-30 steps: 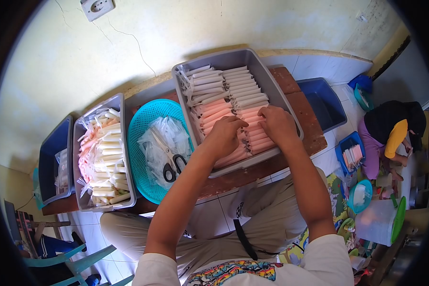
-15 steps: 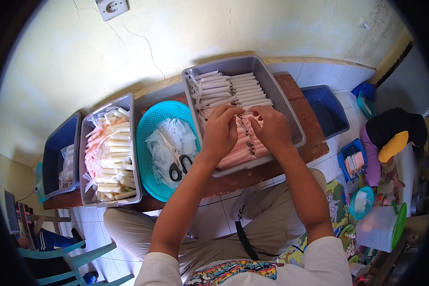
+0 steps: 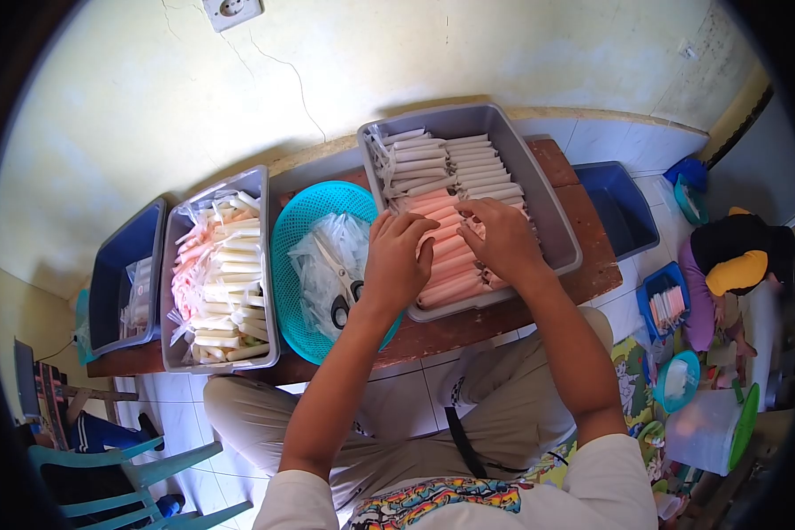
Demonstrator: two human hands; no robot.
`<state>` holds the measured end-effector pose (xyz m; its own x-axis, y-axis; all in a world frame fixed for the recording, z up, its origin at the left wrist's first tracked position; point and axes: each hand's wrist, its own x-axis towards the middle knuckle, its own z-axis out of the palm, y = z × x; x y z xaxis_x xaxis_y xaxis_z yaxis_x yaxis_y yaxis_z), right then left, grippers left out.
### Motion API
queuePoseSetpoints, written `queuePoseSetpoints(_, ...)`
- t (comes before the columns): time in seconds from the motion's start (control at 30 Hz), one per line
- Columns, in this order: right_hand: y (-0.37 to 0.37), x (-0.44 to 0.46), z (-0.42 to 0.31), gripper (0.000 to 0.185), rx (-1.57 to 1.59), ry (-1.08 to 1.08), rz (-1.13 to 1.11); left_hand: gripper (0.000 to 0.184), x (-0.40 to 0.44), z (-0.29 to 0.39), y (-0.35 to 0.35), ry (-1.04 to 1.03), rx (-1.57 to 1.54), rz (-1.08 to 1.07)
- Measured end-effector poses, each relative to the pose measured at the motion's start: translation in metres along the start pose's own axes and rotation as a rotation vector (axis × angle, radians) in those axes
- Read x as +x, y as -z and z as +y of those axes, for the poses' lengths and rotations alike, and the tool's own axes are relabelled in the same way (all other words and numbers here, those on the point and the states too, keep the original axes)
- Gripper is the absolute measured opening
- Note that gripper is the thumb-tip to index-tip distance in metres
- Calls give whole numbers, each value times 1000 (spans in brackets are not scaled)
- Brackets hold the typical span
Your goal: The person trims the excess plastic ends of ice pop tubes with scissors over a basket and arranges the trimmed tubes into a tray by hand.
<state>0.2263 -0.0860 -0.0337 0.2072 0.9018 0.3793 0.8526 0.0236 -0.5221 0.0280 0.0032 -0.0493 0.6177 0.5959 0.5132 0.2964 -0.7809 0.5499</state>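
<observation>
My left hand and my right hand rest on a row of pink ice pops in plastic sleeves. Thumbs and fingers are spread and bent, one hand at each side of the row; neither appears to grasp a single piece. The pops lie side by side in a grey tub, with pale ice pops in two columns behind them. Left of my left hand, a turquoise basket holds clear plastic bags and scissors with black handles. My fingers partly cover the pink pops.
Another grey tub holds cream and pink pops, beside a dark blue tub. All stand on a wooden table against the wall. A blue tub and a seated person are at right; a green chair stands lower left.
The whole view has shifted slightly. My hands sit a little lower against the tub, and more of the pink row shows between and behind them. Both hands keep a similar bent shape.
</observation>
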Motion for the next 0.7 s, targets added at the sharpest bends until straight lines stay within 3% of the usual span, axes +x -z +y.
queuePoseSetpoints(0.3,-10,-1,12,40,-56,-59,-126,28,2,-2,-13,-32,223,-173)
queuePoseSetpoints(0.57,-18,-10,16,29,-166,28,-256,11,6,-3,-17,19,515,-378)
queuePoseSetpoints(0.7,-26,-12,24,24,-161,40,-229,14,7,-1,-17,15,572,-410)
